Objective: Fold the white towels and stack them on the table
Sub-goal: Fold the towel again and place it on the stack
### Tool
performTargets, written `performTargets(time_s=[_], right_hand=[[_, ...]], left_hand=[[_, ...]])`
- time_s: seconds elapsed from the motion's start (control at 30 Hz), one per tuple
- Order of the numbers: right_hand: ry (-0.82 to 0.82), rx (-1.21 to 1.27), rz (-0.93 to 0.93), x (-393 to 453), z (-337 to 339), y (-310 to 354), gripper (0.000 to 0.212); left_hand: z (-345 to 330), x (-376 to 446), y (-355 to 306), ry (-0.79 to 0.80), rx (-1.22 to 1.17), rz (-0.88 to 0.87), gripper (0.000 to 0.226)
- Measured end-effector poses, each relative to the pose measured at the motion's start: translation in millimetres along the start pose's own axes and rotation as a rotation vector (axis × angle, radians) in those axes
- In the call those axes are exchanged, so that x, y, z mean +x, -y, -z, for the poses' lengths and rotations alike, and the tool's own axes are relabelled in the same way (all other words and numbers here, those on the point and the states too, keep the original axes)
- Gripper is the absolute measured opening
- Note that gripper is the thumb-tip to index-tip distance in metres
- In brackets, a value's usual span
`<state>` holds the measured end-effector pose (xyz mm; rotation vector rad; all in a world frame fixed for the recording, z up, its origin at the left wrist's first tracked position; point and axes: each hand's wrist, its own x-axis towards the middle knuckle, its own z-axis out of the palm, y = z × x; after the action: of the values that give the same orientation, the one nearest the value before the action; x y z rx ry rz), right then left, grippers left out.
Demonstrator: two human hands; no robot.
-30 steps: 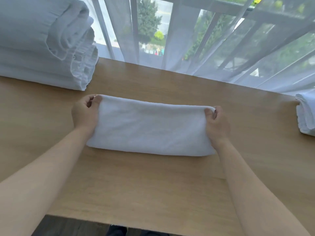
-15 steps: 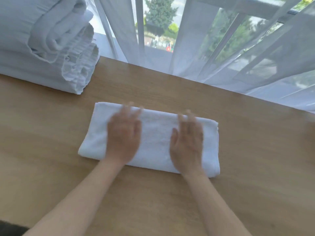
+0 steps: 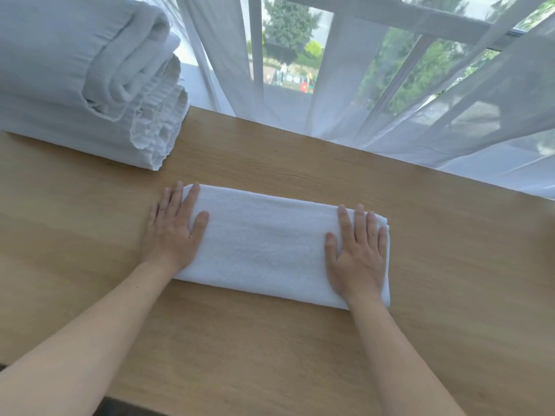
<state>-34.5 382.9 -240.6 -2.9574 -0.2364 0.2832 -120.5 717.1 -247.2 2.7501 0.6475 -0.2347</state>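
White folded towel under two flat hands.

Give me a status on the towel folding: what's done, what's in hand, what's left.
Done: a stack of folded towels already sits at the table's far left corner. In hand: one white towel lies folded into a long band; the left hand and right hand press flat on its two ends, fingers straight. Left: this towel probably needs another fold, then a move onto the stack. Whether more unfolded towels wait is not visible.
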Motion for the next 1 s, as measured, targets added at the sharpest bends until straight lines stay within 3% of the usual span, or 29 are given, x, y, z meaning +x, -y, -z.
performTargets(time_s=[0.13, 0.3, 0.4, 0.53, 0.67, 0.83, 1.0], right_hand=[[0.021, 0.054, -0.129, -4, 11, -18, 0.06], [-0.011, 0.311, -0.37, -25, 26, -24, 0.062], [-0.086, 0.361, -0.459, -37, 28, -19, 0.058], [-0.118, 0.354, -0.544, -33, 29, -6, 0.049], [-0.094, 0.526, -0.656, -26, 34, 4, 0.044], [0.045, 0.728, -0.811, -32, 40, 13, 0.06], [0.069, 1.023, -0.77, -49, 73, 54, 0.058]], left_hand=[[5, -10, -17, -0.1, -0.089, 0.096, 0.064], [18, -28, -35, -0.217, -0.474, 0.394, 0.063], [22, -25, -41, -0.165, -0.554, 0.476, 0.068], [30, -10, -47, 0.045, -0.591, 0.589, 0.075], [35, -6, -38, 0.228, -0.707, 0.519, 0.056], [63, -12, -30, 0.241, -0.771, 0.352, 0.041], [135, -12, -6, 0.36, -0.924, 0.055, 0.042]])
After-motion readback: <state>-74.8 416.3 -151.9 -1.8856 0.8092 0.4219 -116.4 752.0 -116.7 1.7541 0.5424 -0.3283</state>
